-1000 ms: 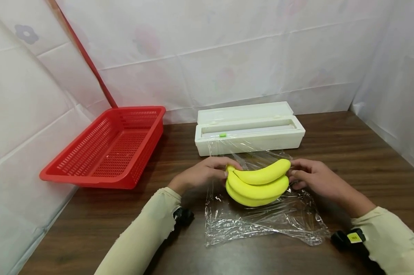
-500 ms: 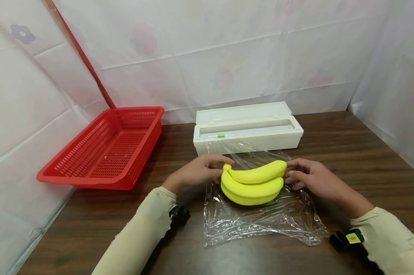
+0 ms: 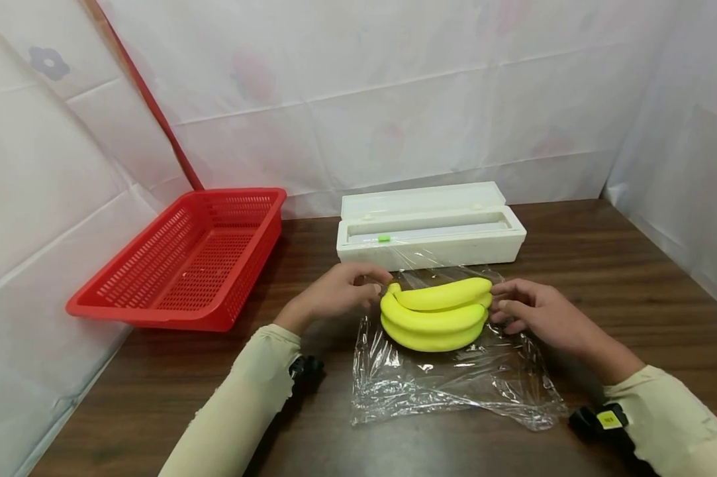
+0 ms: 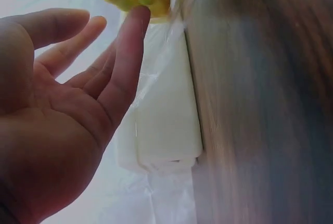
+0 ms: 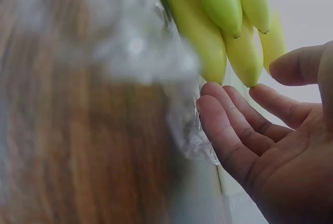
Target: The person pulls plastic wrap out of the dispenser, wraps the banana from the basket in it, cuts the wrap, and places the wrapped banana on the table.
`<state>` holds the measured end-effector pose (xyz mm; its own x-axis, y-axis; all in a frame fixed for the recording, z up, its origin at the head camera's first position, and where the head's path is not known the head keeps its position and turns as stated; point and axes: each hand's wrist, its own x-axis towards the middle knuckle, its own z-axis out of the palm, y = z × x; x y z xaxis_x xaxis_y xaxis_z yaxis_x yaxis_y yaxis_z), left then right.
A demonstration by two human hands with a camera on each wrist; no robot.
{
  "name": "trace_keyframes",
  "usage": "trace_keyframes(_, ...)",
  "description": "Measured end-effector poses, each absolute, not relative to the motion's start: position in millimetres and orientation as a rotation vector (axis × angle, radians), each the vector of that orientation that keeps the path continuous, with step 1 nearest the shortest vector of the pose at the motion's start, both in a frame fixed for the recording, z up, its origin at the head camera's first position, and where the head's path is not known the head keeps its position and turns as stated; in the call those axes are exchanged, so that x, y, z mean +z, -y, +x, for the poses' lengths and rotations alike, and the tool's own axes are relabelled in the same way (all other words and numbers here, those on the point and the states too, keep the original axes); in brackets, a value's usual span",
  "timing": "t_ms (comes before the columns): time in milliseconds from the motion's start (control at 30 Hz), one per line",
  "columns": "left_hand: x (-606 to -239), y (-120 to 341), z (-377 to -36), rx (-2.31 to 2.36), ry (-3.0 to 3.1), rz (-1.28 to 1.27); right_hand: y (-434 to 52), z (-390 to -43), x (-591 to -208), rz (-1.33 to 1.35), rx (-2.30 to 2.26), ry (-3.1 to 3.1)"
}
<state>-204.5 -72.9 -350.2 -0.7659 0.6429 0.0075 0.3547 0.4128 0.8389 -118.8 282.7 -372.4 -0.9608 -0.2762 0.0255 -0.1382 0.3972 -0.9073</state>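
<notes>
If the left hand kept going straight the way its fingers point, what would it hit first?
Most likely the bananas: the left hand points right at their stem end, fingertips about touching it. The wrist view also shows a fingertip at the stem, though depth is unclear.

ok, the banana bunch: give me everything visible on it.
The banana bunch is plain yellow, smooth and matte, apparently three or four curved fruits joined at a stem on its left end. It lies on its side on a crinkled clear plastic film, in front of the white dispenser box. The left hand is at the stem, the right hand at the tips; neither holds it.
</notes>
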Motion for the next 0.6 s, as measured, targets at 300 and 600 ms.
trace_keyframes(300, -346.5, 69.3, -209.4, 1.348, -2.401, 0.892, -282.3, -118.0, -377.7, -0.4, -1.621, -2.485)
trace_keyframes(600, -345.1, 63.6, -201.8, 1.273, -2.329, 0.798, -281.9, -118.0, -375.4, -0.412, -1.6, -2.473)
